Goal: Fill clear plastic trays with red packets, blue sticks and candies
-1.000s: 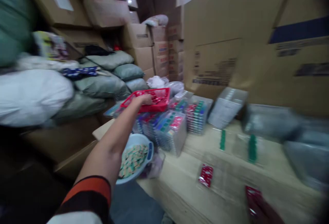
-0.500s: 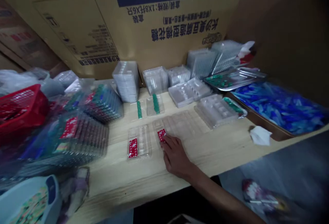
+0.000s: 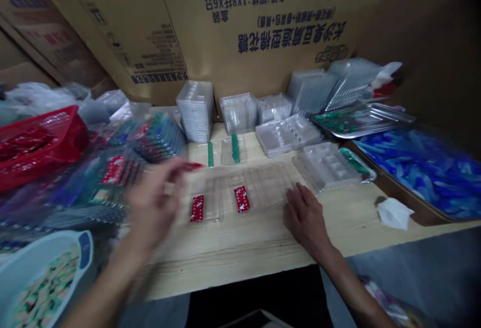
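Note:
My left hand [image 3: 160, 200], smeared by motion, is raised at the left of the table with a small red packet [image 3: 192, 166] pinched in its fingers. My right hand [image 3: 306, 220] lies at the right end of a clear plastic tray [image 3: 268, 185], fingers stretched out and holding nothing. A red packet with white marks [image 3: 241, 199] sits in this tray's left compartment. Beside it, another clear tray [image 3: 214, 200] has a similar red packet [image 3: 197, 208] at its left side. Behind them are two clear trays, each with a green packet [image 3: 235, 148] in it.
A red basket [image 3: 63, 140] of red packets and stacks of filled trays [image 3: 156, 137] stand left. A pale blue tub [image 3: 84, 253] holds small pieces. Empty tray stacks [image 3: 195, 112] line the back. Right are a metal tray [image 3: 379, 117] and a box of blue packets [image 3: 417, 167].
My left hand has come into view from the left with a red packet. My right hand has left the red packet in the tray and moved right to the tray's end.

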Demonstrator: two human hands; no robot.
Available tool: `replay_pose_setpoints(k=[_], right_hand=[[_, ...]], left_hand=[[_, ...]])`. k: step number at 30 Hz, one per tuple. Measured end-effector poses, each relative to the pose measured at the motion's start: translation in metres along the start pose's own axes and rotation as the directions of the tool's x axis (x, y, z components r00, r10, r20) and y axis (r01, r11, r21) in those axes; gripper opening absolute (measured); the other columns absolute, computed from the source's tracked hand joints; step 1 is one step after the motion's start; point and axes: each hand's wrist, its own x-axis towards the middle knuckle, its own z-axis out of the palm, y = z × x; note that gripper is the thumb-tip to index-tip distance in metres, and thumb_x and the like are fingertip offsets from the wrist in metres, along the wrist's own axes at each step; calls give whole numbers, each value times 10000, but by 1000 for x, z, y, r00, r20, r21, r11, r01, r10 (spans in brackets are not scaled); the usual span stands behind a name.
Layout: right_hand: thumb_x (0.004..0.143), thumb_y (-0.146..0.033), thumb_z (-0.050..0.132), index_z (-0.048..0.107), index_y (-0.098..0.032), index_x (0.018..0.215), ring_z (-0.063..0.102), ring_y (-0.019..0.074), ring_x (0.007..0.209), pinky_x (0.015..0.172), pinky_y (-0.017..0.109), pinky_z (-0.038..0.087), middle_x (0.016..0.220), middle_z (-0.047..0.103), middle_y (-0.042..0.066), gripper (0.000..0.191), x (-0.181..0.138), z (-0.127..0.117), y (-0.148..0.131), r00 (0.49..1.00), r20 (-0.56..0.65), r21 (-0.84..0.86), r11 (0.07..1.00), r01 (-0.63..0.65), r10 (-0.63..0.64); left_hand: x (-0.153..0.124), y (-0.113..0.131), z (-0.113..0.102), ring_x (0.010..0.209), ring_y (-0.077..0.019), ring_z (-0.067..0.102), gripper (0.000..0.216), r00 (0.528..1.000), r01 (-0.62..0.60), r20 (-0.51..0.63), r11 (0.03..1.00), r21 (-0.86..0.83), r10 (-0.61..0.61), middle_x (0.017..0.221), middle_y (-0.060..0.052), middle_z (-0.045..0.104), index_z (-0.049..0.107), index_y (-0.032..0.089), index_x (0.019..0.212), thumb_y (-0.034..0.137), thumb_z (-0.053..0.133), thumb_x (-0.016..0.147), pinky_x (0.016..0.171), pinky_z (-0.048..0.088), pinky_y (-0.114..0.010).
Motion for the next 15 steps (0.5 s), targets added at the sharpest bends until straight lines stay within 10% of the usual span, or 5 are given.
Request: replay_pose_setpoints(k=[4,7,15], right_hand=[[996,-208,441,446,-110,1446,427,369,1388,1055,577,458,1533,380,256,460,-8,7,8,999,25,17,999,41,-41],[989,-210,446,441,-109,1452,442,381,1378,1042,590,473,1532,383,261,474,-8,12,9,998,26,6,999,54,-54],[985,-302,456,544,-156,1367,530,370,1278,1011,573,505,1475,473,198,418,-23,1,24,998,-3,54,997,62,-62]], left_hand=[[-39,42,120,1000,-199,684,265,902,-351,222,928,-126,371,1116,-101,745,660,153,1158,104,492,959,904,582,-366],[-54,57,184,1056,-217,663,280,823,-350,457,935,-63,339,1150,-120,721,650,108,1167,71,482,946,967,553,-357],[-85,70,184,1273,-333,547,353,692,-441,676,889,120,252,1285,-190,649,664,123,1216,335,513,979,1011,456,-484]])
